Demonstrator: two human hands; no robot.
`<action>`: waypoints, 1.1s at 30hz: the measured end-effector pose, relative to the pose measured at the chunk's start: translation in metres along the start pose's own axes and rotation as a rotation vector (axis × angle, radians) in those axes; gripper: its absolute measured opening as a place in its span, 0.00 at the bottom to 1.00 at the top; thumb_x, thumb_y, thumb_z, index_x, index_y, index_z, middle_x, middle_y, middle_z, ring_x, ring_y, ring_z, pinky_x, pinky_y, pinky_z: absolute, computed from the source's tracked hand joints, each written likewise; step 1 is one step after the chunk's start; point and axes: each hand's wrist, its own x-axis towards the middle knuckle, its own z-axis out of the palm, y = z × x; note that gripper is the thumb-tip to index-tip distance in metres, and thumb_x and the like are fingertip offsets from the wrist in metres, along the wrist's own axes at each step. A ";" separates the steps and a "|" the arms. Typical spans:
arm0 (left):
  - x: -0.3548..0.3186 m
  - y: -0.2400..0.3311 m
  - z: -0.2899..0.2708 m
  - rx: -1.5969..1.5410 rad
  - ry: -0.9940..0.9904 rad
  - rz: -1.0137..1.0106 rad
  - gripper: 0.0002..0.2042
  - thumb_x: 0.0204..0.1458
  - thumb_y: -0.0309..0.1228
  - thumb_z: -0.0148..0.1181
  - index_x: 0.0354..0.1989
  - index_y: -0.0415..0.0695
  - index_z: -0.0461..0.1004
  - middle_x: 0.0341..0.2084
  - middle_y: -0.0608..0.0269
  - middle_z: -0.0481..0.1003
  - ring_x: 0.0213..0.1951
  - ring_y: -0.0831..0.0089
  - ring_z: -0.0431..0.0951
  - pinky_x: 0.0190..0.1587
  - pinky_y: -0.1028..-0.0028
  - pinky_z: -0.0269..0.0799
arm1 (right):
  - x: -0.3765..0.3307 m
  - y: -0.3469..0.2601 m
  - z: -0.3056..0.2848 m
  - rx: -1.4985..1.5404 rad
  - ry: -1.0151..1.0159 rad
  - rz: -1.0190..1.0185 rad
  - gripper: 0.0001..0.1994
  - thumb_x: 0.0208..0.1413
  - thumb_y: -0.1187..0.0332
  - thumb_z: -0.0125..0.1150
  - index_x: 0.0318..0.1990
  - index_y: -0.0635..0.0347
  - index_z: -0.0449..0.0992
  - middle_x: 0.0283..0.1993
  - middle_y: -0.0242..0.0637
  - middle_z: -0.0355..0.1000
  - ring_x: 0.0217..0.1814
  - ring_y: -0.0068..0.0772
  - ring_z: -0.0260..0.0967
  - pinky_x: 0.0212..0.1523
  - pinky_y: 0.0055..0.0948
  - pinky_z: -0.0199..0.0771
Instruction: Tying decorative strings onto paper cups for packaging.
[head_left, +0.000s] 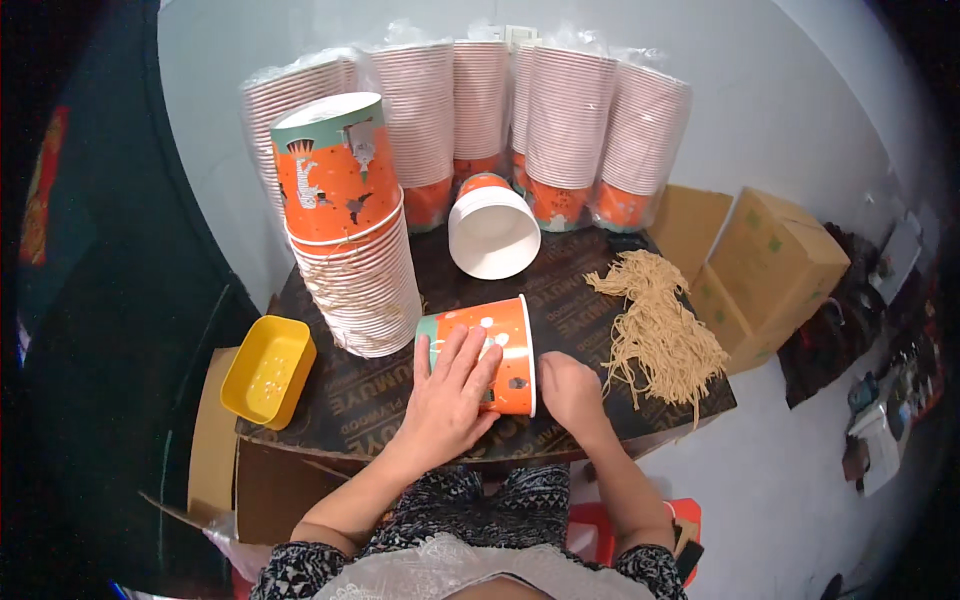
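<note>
Paper cup [512, 345] lies sideways on the surface [565, 325], the left hand [450, 405] clamped over it, probably against rolling; the right hand [571, 394] curls at its rim, grip hidden, with string [662, 340] conveniently near to its right.

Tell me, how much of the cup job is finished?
The tall stack, with tan strands on its rims, looks done. In hand: the left hand lies on an orange cup; the right hand is at its mouth. The strand pile and plastic-wrapped stacks seem left.
</note>
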 end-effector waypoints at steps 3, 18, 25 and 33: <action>0.001 0.002 0.000 -0.033 0.034 -0.011 0.42 0.37 0.35 0.74 0.64 0.42 0.60 0.65 0.46 0.58 0.68 0.47 0.55 0.66 0.37 0.41 | -0.014 0.002 0.001 0.884 0.133 -0.066 0.11 0.63 0.69 0.50 0.43 0.66 0.75 0.33 0.45 0.77 0.38 0.33 0.77 0.39 0.29 0.75; -0.004 0.004 0.017 -0.272 0.319 -0.009 0.17 0.40 0.21 0.68 0.38 0.45 0.71 0.54 0.49 0.68 0.61 0.44 0.64 0.65 0.35 0.38 | -0.041 -0.038 0.020 1.730 -0.009 -0.127 0.11 0.63 0.73 0.54 0.50 0.68 0.69 0.47 0.35 0.72 0.48 0.20 0.69 0.52 0.24 0.70; -0.002 0.006 0.020 -0.339 0.389 -0.025 0.14 0.40 0.19 0.68 0.35 0.43 0.72 0.45 0.54 0.72 0.55 0.49 0.70 0.66 0.40 0.43 | -0.042 -0.050 0.017 1.753 0.036 -0.109 0.09 0.62 0.77 0.53 0.48 0.69 0.71 0.47 0.34 0.73 0.48 0.21 0.70 0.52 0.24 0.70; -0.006 0.005 0.019 -0.327 0.370 -0.025 0.13 0.42 0.20 0.68 0.37 0.43 0.73 0.47 0.53 0.72 0.57 0.50 0.72 0.66 0.38 0.43 | -0.044 -0.056 0.033 1.465 0.182 -0.186 0.05 0.60 0.76 0.57 0.42 0.66 0.71 0.40 0.32 0.70 0.41 0.20 0.66 0.45 0.23 0.68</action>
